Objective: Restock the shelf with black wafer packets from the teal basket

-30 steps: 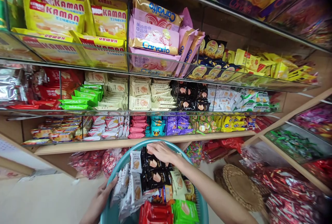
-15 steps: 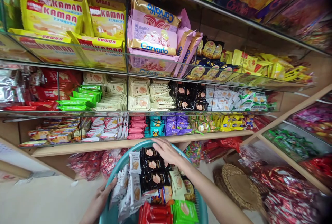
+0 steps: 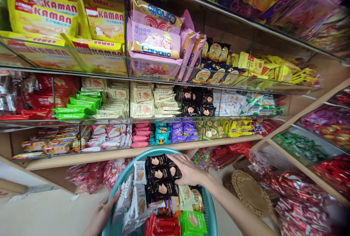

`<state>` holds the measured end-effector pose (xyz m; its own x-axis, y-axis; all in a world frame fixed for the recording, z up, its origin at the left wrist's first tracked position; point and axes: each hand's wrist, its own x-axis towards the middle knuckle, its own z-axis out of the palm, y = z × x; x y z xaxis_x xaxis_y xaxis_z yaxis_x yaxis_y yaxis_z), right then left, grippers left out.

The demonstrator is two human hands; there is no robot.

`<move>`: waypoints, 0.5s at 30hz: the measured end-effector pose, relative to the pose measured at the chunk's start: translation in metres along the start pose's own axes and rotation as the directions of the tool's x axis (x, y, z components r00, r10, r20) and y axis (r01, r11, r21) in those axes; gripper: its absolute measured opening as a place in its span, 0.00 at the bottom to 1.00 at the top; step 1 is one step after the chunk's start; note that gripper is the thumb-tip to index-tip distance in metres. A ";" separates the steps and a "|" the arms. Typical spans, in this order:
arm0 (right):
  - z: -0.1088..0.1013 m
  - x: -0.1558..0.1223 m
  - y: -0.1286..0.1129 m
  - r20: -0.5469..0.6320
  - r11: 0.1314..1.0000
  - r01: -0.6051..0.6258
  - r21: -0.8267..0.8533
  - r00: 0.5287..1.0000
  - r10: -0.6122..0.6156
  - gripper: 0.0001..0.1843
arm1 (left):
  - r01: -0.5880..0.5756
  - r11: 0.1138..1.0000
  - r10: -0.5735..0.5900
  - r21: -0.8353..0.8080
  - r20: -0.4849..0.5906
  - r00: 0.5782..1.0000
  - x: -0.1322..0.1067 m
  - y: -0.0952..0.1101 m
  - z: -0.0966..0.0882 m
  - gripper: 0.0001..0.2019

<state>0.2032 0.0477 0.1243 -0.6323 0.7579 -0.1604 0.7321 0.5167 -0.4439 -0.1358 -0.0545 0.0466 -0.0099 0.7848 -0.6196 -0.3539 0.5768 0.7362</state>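
Observation:
I hold a teal plastic basket [image 3: 164,151] full of small snack packets low in the middle of the view. My left hand [image 3: 101,212] grips its left rim, fingers curled round the edge. My right hand [image 3: 188,169] reaches into the far side of the basket and closes its fingers on black snack packets [image 3: 160,174] stacked there. White packets [image 3: 135,196] lie to their left, red packets [image 3: 163,225] and green packets [image 3: 193,222] at the near side.
Glass-fronted shelves stand ahead: yellow Kaman packs [image 3: 54,21] and pink Carvaito packs [image 3: 154,44] on top, beige [image 3: 142,99] and black small packets [image 3: 195,101] in the middle row, mixed sweets below. A woven round mat [image 3: 250,194] and red candy bags [image 3: 300,196] lie at the right.
My right hand slid from the basket's far rim to the right and down onto the black packets. The view shifted slightly left and down; the left hand stayed on the rim.

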 end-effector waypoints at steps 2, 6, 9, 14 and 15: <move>0.001 0.007 -0.001 0.036 1.000 -0.003 -0.019 0.999 0.003 0.56 | -0.019 1.000 0.019 0.016 -0.019 1.000 -0.001 0.001 0.000 0.33; 0.004 0.015 -0.003 0.066 0.999 -0.017 -0.043 0.998 0.020 0.58 | -0.026 0.999 0.026 0.022 -0.019 0.999 0.000 -0.001 -0.003 0.31; 0.005 0.017 -0.003 0.085 0.998 -0.023 -0.056 0.996 0.027 0.58 | -0.005 1.000 0.005 -0.007 0.022 1.000 0.002 -0.003 -0.004 0.32; 0.001 0.015 0.002 0.062 0.999 -0.043 0.025 0.997 0.041 0.58 | 0.003 1.000 -0.003 -0.024 0.018 1.000 0.001 -0.001 -0.001 0.31; 0.000 0.015 0.004 0.052 0.998 -0.048 0.049 0.998 0.045 0.58 | -0.002 1.000 0.002 -0.011 0.010 1.000 0.000 0.000 0.000 0.31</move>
<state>0.1969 0.0608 0.1197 -0.6110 0.7587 -0.2261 0.7480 0.4597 -0.4788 -0.1361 -0.0550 0.0467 -0.0016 0.7883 -0.6153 -0.3638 0.5727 0.7346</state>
